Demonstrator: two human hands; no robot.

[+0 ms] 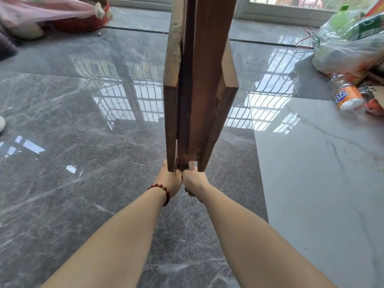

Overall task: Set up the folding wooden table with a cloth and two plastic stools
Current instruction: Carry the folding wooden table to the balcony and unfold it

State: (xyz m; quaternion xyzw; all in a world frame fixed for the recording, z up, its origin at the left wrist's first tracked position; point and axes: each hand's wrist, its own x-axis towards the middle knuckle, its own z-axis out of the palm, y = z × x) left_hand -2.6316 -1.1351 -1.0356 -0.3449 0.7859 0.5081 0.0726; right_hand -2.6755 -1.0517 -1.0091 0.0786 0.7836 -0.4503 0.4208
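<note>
Both forearms [124, 235] reach out from under the camera and meet at the near end of the folding wooden table [199, 80], which I see folded flat, its boards stacked on edge and running straight away from me, up past the top of the view. It is clear of the glossy grey floor [83, 163], and the only contact I can find is at the hands.

On my feed the left hand [170, 179] clasps the near end from the left, thumb lying up the outer face of the left board; its fingers pass under the wood and I cannot see them. A red bead bracelet [161, 190] sits on that wrist. The right hand [194, 181] is closed in a fist just right of it, knuckles touching the left hand, wrapped round a part at the table's end. So the whole table lies beyond the grip, with the hands at its very end and near the middle of its thickness.

Right of the table, well apart, a bottle [347, 96] with an orange label lies on the floor beside a filled plastic bag [349, 50]. Left of the table, far back, a red tin [87, 21] sits under pink net cloth [41, 9].
</note>
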